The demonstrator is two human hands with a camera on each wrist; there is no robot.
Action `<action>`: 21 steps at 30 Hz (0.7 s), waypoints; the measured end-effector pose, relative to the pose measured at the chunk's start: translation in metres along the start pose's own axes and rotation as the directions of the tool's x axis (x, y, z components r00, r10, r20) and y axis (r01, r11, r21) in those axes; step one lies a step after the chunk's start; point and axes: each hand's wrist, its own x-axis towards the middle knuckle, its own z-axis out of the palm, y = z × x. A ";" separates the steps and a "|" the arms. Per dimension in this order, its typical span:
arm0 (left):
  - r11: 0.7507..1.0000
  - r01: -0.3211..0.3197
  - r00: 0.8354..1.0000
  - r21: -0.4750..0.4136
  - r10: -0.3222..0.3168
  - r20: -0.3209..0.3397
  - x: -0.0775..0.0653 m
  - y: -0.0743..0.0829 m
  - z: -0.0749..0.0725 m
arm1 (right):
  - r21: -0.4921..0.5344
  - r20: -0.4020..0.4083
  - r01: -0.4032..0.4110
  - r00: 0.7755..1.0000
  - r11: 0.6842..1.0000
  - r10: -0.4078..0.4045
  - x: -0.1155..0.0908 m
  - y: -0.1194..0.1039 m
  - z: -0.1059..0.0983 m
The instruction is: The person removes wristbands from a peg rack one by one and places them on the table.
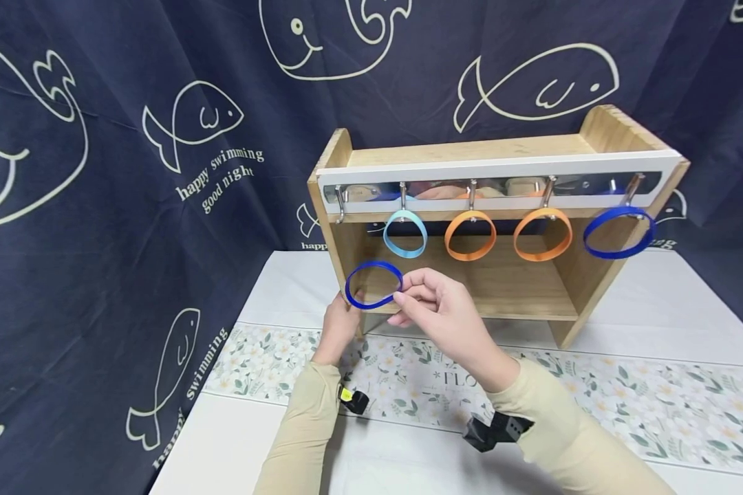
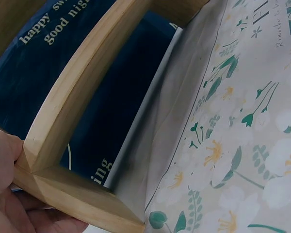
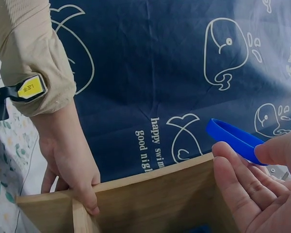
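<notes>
A wooden shelf [image 1: 526, 289] stands on a white, flower-printed surface [image 1: 223, 426], its front open toward the person. A dark blue band [image 1: 374, 264] is held upright before the shelf's left edge, below the leftmost hook [image 1: 340, 204]. Open space separates it from that hook and from the light blue ring [image 1: 405, 255] hanging to the right; two orange rings and another blue ring hang farther along.

The hands are apart. The right hand [image 1: 442, 313] reaches forward, thumb and fingertips pinching the band's right side. The left hand [image 1: 339, 326], lower and farther left, grips the shelf's left side panel, thumb inside, fingers outside.
</notes>
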 end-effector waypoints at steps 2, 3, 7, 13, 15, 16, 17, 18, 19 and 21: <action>1.000 0.003 1.000 -0.005 -0.003 0.002 0.000 0.000 0.000 | -0.003 0.000 -0.006 1.000 1.000 0.006 -0.001 0.001 -0.001; 1.000 0.004 1.000 -0.009 -0.004 0.005 0.000 0.000 0.000 | -0.005 0.000 -0.009 1.000 1.000 0.009 -0.002 0.001 -0.001; 0.999 0.016 1.000 -0.034 -0.015 0.019 -0.002 0.002 -0.001 | -0.008 -0.001 -0.020 1.000 1.000 0.020 -0.004 0.002 -0.003; 0.999 0.036 0.999 -0.033 -0.035 0.029 -0.001 0.002 -0.001 | -0.009 -0.006 -0.037 0.999 0.999 0.037 -0.007 0.004 -0.005; 0.999 0.042 0.999 -0.034 -0.041 0.030 -0.001 0.002 -0.001 | -0.011 -0.007 -0.044 0.999 0.999 0.044 -0.008 0.006 -0.006; 0.998 0.044 0.999 -0.033 -0.043 0.029 -0.001 0.002 -0.001 | -0.013 -0.006 -0.048 0.999 0.999 0.047 -0.008 0.006 -0.007; 0.998 0.045 0.999 -0.035 -0.044 0.027 -0.001 0.002 -0.002 | -0.015 -0.006 -0.053 0.999 0.998 0.053 -0.009 0.007 -0.007; 0.998 0.046 0.999 -0.035 -0.045 0.025 -0.002 0.002 -0.002 | -0.014 -0.005 -0.058 0.998 0.998 0.058 -0.009 0.008 -0.008; 0.998 0.047 0.999 -0.036 -0.046 0.025 -0.002 0.002 -0.002 | -0.015 -0.005 -0.063 0.998 0.998 0.063 -0.010 0.008 -0.008; 0.998 0.050 0.998 -0.038 -0.049 0.025 -0.002 0.003 -0.002 | -0.012 -0.002 -0.070 0.998 0.997 0.070 -0.010 0.010 -0.009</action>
